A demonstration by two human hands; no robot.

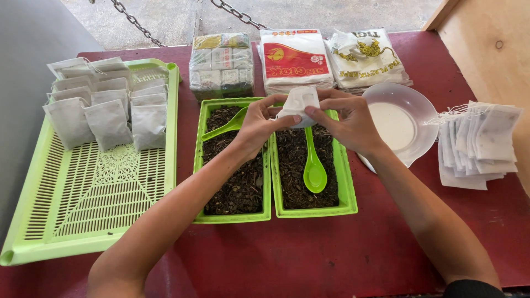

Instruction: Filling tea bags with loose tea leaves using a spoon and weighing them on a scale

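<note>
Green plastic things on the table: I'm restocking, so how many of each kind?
Slotted tray: 1
Leaf-filled trays: 2
Spoons: 2
Total: 5

pouch (298,104) opening hidden by hands (309,122), wooden board (488,44) cut off

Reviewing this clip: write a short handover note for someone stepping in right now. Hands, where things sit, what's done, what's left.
Left hand and right hand: both pinch one small white filter bag above the two green trays of loose tea.
A green spoon lies in the right tray, another in the left.
Done: filled bags stand in rows at the far end of the slatted green tray.
Left: a stack of empty bags at the right, beside the clear bowl.
</note>
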